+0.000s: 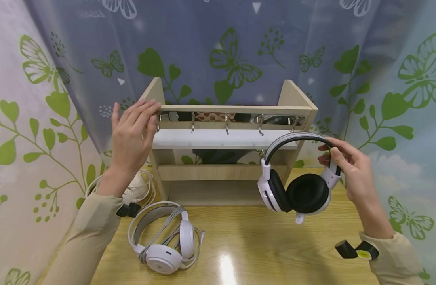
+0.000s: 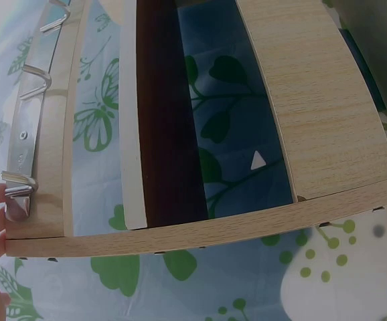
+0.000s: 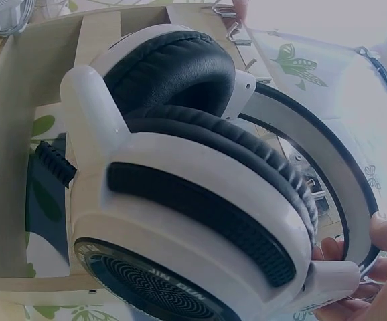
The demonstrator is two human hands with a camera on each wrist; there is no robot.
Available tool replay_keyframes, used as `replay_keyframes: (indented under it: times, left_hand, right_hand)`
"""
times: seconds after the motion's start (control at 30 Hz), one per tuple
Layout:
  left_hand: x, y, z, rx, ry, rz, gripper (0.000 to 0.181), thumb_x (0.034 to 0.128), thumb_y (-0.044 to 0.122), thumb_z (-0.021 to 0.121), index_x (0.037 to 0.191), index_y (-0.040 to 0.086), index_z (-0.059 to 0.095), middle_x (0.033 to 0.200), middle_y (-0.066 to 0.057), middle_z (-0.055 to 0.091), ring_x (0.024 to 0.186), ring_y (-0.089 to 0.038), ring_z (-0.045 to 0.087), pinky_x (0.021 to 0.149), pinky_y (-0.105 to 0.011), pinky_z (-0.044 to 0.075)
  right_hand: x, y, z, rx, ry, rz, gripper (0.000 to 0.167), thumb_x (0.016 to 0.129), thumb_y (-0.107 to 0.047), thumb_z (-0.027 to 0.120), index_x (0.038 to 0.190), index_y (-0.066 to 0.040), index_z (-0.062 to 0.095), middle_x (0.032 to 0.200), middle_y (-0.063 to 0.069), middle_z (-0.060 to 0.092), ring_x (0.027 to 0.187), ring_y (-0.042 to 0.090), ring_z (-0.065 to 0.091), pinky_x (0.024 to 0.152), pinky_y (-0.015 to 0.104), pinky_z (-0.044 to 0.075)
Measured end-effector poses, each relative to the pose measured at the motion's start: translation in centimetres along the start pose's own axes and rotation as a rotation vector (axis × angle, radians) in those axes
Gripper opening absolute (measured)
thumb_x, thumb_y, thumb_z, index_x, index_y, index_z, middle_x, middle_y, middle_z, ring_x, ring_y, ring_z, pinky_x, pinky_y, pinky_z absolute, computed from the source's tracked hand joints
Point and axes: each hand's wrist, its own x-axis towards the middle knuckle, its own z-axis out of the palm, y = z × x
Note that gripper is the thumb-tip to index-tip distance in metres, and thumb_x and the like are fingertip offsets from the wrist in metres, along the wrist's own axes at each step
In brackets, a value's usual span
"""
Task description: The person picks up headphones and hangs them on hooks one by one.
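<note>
The person stands facing a pale wooden rack [image 1: 223, 173], and everything here sits around it. Just in front of the rack's right end, the right hand [image 1: 356, 166] holds up a white-and-black headset [image 1: 308, 193], thumb and fingers pinching the headband near one earcup. The two black-padded cups hang below the hand, clear of the table, though I can't tell whether the band brushes any of the metal hooks [image 1: 227, 123] along the rack's top rail. At the rack's upper left corner, the left hand [image 1: 132, 132] rests with its fingers fairly straight and close together, touching the end of the rail beside the outermost hook. A second headset, all white outside [image 1: 164, 257], lies on the wooden table [image 1: 246, 225] in front of the rack's left end, its cable gathered across the band. Beside the rack's left foot is a white bundle with cords [image 1: 137, 188], partly hidden by the left arm. Behind the rack hangs a blue curtain [image 1: 189, 35] printed with green leaves and butterflies.
</note>
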Motion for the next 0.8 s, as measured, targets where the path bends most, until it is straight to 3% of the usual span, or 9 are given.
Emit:
replay_keyframes:
  times: [0.27,0.8]
  left_hand:
    - [-0.1,-0.3,-0.1,0.042,-0.034,0.021,0.037,0.1078,0.027,0.046,0.130,0.009,0.069,0.133,-0.008,0.067,0.130,-0.030,0.057,0.125,-0.052,0.011]
    - [0.0,0.0,0.1,0.004,0.006,0.008,0.030,0.1046,0.020,0.053,0.126,0.010,0.072,0.130,-0.007,0.069,0.129,-0.029,0.058,0.124,-0.055,0.014]
  right_hand:
    - [0.5,0.1,-0.1,-0.018,0.002,0.009,0.031,0.103,-0.012,0.056,0.132,-0.005,0.066,0.101,-0.005,0.074,0.083,0.007,0.073,0.079,0.016,0.057]
    - [1.0,1.2,-0.5,-0.040,-0.006,0.030,0.030,0.103,-0.012,0.057,0.132,-0.007,0.065,0.102,-0.007,0.074,0.084,0.004,0.073,0.080,0.014,0.056]
